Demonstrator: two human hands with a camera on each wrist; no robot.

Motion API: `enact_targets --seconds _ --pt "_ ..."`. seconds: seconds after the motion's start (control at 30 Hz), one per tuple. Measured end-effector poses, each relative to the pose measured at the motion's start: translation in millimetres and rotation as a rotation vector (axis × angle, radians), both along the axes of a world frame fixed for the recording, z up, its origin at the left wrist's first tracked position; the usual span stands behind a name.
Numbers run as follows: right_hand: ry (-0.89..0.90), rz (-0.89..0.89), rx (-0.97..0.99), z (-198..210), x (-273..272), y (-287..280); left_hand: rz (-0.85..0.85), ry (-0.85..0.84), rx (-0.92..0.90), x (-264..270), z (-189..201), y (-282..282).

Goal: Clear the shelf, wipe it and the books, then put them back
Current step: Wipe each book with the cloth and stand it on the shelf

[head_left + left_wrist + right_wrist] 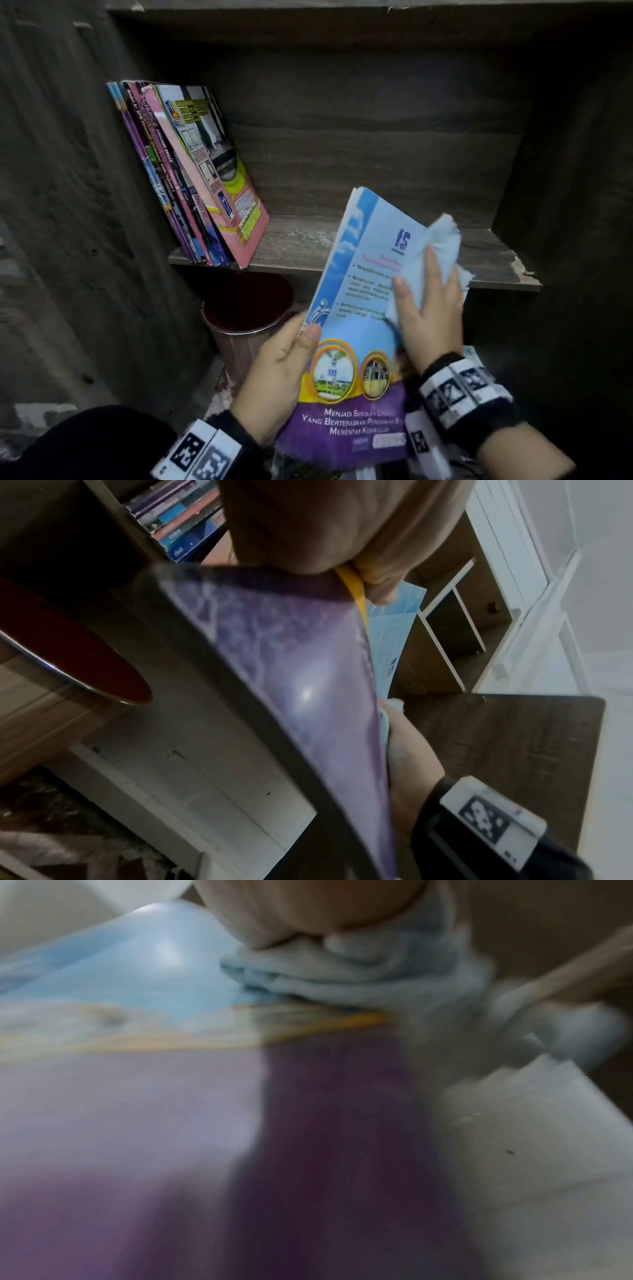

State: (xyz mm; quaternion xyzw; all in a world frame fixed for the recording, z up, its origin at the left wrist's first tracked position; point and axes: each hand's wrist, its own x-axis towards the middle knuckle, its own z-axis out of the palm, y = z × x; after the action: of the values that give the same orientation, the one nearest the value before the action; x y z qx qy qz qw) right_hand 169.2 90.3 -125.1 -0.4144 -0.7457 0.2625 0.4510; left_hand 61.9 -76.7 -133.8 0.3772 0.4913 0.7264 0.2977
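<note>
Glossy and thin, a blue-and-purple softcover book (356, 329) with two round photos on its cover is held up in front of the shelf opening. The person's left hand (274, 380) grips its lower left edge, thumb laid over the cover and fingers hidden behind it. The right hand (426, 305) presses a crumpled pale blue cloth (433, 253) flat against the upper right of the cover, fingers nearly straight on top of the cloth. Below the book, under the shelf board, stands a round dark red bin with a metal rim (245, 318). Farther back, the dark wood-grain shelf (376, 240) carries a row of thin colourful books (191, 178) at its left end, all tilted leftward against the side wall, a pink-backed one outermost
</note>
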Motion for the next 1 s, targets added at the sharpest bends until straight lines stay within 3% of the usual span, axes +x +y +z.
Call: enact_targets --seconds 0.1,0.23,0.33,0.4,0.5,0.6,0.73,0.83,1.0 --pt "0.401 0.091 -0.302 -0.8 0.0 12.4 0.036 -0.072 0.06 -5.9 11.9 1.4" --pt "0.606 0.463 -0.636 -8.6 -8.7 -1.7 0.156 -0.191 0.177 -37.6 32.8 5.7" --pt "0.539 0.763 -0.907 -4.1 -0.5 -4.7 0.167 -0.103 0.149 -69.1 42.6 2.0" --pt "0.432 0.89 -0.958 -2.6 4.2 -9.0 0.119 -0.013 0.086 -85.1 44.7 1.4" --pt "0.513 0.805 -0.811 -1.1 -0.9 -17.0 0.075 0.097 0.013 -104.2 47.9 7.0" --pt "0.55 0.686 -0.577 9.8 -9.2 -25.5 0.215 0.207 -0.086 -132.8 50.5 15.0" --pt "0.467 0.388 -0.315 24.6 -32.3 -25.6 0.424 0.036 -0.232 -178.6 43.8 17.6" --pt "0.284 0.187 -0.166 32.4 -67.9 -24.7 0.508 -0.011 -0.263 -202.5 34.6 16.6" --pt "0.216 0.07 -0.195 49.0 -152.8 -29.8 0.502 -0.027 -0.259 -213.7 28.1 18.0"
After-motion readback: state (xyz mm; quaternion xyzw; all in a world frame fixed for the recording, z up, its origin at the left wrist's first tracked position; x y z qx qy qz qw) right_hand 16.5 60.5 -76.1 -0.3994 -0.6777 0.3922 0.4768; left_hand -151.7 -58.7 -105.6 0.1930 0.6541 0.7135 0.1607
